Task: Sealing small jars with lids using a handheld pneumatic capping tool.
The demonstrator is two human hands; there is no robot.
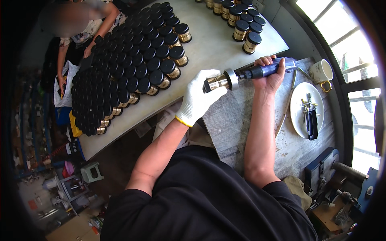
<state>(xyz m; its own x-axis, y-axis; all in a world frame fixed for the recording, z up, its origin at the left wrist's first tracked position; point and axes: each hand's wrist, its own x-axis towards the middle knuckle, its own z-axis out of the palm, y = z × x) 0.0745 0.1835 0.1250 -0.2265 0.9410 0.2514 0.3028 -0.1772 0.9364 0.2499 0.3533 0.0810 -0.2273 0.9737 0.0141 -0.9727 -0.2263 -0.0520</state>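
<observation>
My left hand (200, 96), in a white knitted glove with a yellow cuff, is closed round a brass cylindrical part (217, 82) with a dark end. My bare right hand (270, 75) grips a blue power screwdriver (263, 70) held nearly level. At the driver's front, a round silver-grey collar (231, 79) meets the brass part's right end. Whether the collar belongs to the driver or the part, I cannot tell. Both hands are above the gap between the pale table and the grey wood-grain bench. My palm hides part of the brass piece.
Many black-capped brass cylinders (138, 60) crowd the pale table (241, 56); another group (241, 30) stands at its far end. On the grey bench (225, 124) are a white plate (299, 120) with small metal parts and a mug (321, 71). A co-worker (105, 24) reaches toward a white bag (71, 84).
</observation>
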